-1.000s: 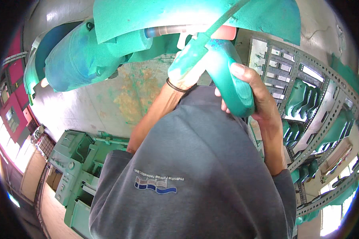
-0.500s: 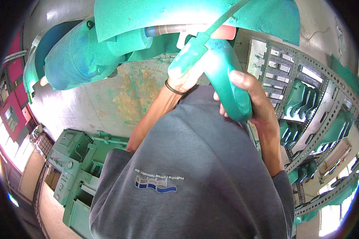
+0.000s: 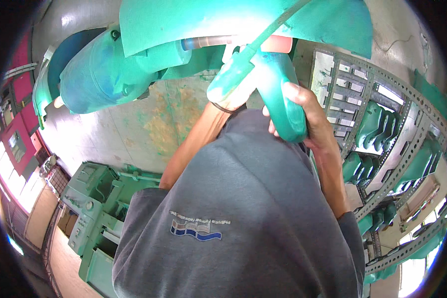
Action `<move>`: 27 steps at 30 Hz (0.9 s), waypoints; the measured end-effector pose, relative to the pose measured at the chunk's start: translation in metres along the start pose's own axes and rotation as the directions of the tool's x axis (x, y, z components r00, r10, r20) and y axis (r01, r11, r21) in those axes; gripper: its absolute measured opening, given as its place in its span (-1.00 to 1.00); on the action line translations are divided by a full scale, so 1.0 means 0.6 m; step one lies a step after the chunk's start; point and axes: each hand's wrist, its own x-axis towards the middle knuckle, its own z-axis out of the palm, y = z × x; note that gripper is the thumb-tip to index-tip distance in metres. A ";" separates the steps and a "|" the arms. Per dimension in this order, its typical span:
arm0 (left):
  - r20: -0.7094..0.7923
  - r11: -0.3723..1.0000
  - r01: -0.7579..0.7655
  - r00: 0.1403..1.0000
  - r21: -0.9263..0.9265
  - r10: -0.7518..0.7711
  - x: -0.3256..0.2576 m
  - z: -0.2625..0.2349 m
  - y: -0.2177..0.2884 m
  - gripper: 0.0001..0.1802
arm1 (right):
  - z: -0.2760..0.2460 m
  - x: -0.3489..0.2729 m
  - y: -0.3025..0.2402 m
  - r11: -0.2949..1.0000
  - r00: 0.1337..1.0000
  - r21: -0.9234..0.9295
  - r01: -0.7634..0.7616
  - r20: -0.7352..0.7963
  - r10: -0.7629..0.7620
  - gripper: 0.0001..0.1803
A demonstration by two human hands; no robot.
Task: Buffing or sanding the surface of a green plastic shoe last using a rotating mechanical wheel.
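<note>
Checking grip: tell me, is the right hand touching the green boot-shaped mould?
Touching. The head view shows the right hand wrapped around the green boot-shaped mould.

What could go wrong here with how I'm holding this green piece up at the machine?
The right hand grips the green moulded piece only around its lower end, so it might slip. The left hand, in a green glove, sits close under the machine's green hood, where it could get pinched.

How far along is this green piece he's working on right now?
Done: the rack already holds rows of similar green pieces. In hand: the right hand grips one green piece up at the machine, and the left hand wears a green-stained glove beside it. Left: that piece is not yet racked.
</note>
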 end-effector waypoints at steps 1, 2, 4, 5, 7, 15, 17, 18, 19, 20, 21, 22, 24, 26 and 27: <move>0.000 1.000 -0.001 1.000 0.002 0.001 0.005 -0.009 -0.010 -0.49 | -0.003 0.009 0.003 1.000 1.000 0.001 0.001 0.001 -0.001 -0.32; -0.051 0.988 0.084 0.995 -0.132 -0.091 0.011 -0.025 -0.028 -0.48 | -0.005 0.016 0.007 0.999 1.000 0.030 0.017 0.002 -0.017 -0.33; -0.087 0.951 0.160 0.978 -0.265 -0.189 0.022 -0.043 -0.053 -0.47 | -0.007 0.026 0.007 0.998 0.999 0.062 0.033 0.003 -0.034 -0.33; -0.082 0.954 0.160 0.979 -0.253 -0.186 0.026 -0.047 -0.059 -0.47 | -0.007 0.030 0.007 0.999 1.000 0.051 0.017 -0.010 -0.017 -0.33; -0.076 0.957 0.162 0.980 -0.239 -0.185 0.027 -0.044 -0.058 -0.48 | -0.005 0.028 0.007 0.999 1.000 0.041 0.001 -0.022 0.000 -0.32; -0.058 0.878 0.116 0.985 -0.464 -0.160 0.033 -0.045 -0.051 -0.50 | -0.001 0.029 0.022 0.995 0.998 0.085 0.056 0.006 -0.057 -0.35; -0.012 0.837 0.135 0.986 -0.530 -0.166 0.031 -0.046 -0.046 -0.51 | -0.003 0.032 0.029 0.991 0.996 0.107 0.075 0.034 -0.079 -0.35; 0.034 0.791 0.154 0.986 -0.593 -0.166 0.031 -0.046 -0.044 -0.51 | -0.004 0.032 0.033 0.988 0.993 0.127 0.093 0.061 -0.101 -0.35; 0.034 0.791 0.155 0.985 -0.592 -0.167 0.033 -0.045 -0.039 -0.51 | -0.004 0.034 0.035 0.987 0.993 0.128 0.093 0.061 -0.102 -0.35; -0.013 0.946 0.099 0.994 -0.307 -0.108 0.036 -0.042 -0.035 -0.52 | -0.004 0.037 0.038 0.984 0.994 0.156 0.089 0.050 -0.098 -0.34; -0.038 0.999 0.037 0.999 0.011 -0.037 0.039 -0.039 -0.031 -0.53 | -0.003 0.038 0.039 0.979 0.995 0.183 0.086 0.039 -0.095 -0.33; -0.036 0.999 0.039 0.999 0.013 -0.039 0.040 -0.037 -0.024 -0.53 | -0.002 0.036 0.040 0.979 0.995 0.186 0.087 0.037 -0.096 -0.33; -0.008 0.994 0.056 0.998 0.098 -0.056 0.041 -0.031 -0.009 -0.53 | 0.001 0.030 0.042 0.983 0.998 0.178 0.050 0.035 -0.057 -0.29; -0.030 0.976 0.085 0.996 0.200 -0.081 0.048 -0.031 0.001 -0.52 | -0.002 0.040 0.046 0.973 0.995 0.217 0.076 0.051 -0.089 -0.28; -0.058 0.948 0.115 0.993 0.298 -0.102 0.051 -0.031 0.004 -0.51 | -0.003 0.044 0.047 0.962 0.991 0.255 0.097 0.067 -0.118 -0.26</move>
